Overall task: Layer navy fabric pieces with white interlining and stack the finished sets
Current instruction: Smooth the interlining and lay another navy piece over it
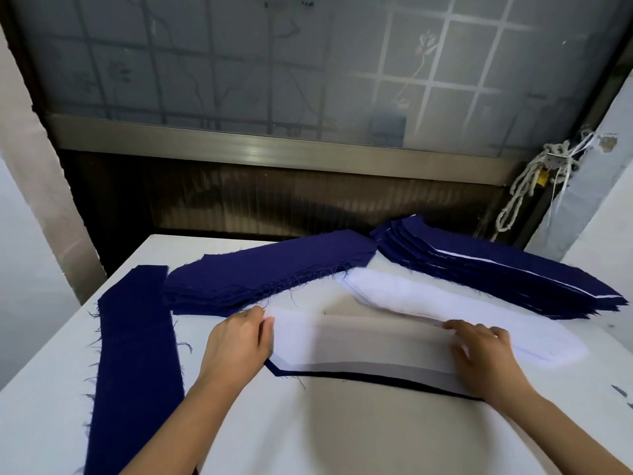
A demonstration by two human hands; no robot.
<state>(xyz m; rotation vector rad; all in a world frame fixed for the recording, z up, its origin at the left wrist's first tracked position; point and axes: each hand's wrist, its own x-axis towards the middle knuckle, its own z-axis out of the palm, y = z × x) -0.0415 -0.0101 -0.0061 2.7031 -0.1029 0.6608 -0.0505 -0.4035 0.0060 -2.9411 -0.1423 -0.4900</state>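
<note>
A white interlining piece (359,341) lies over a navy piece (376,376) on the table, with only the navy's near edge showing. My left hand (236,341) pinches the interlining's left end. My right hand (486,354) rests on its right end, fingers blurred. Behind it lies a stack of white interlining (428,303). A pile of loose navy pieces (267,272) sits at the back centre. The stack of finished sets (496,272), navy with white edges showing, sits at the back right.
A long navy strip (133,365) runs down the left side of the white table (342,433). A frosted window and dark wall panel stand behind the table. Knotted cords (534,180) hang at the right corner.
</note>
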